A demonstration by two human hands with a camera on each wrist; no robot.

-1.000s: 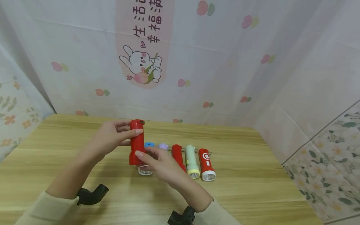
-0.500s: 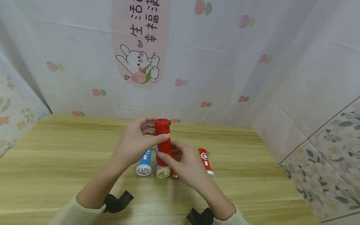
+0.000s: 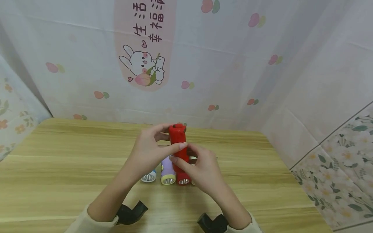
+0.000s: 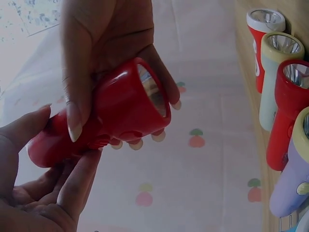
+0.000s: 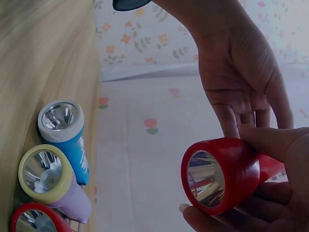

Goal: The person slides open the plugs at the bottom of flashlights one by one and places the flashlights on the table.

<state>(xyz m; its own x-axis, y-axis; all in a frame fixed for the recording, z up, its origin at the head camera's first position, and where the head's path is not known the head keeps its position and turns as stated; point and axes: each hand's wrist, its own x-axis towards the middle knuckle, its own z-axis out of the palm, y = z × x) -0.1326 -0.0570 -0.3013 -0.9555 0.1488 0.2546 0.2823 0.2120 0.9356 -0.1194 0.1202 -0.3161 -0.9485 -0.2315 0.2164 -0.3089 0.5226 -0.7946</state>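
Observation:
A red flashlight is held between both hands above the table, its lens end pointing down. My left hand grips it near the tail end, with the thumb across its side. Around the head end, my right hand curls its thumb and fingers. In the right wrist view the held flashlight's lens is seen. Below lie a blue flashlight, a purple one and another red one. The pale green flashlight and the red-and-white one show in the left wrist view.
The flashlights lie side by side in a row on the wooden table, lens ends toward me. A thin metal rack shows behind them. A printed curtain hangs along the table's back edge.
Both hands have moved right with the red flashlight, from above the blue flashlight to above the middle of the row. The grip looks much the same.

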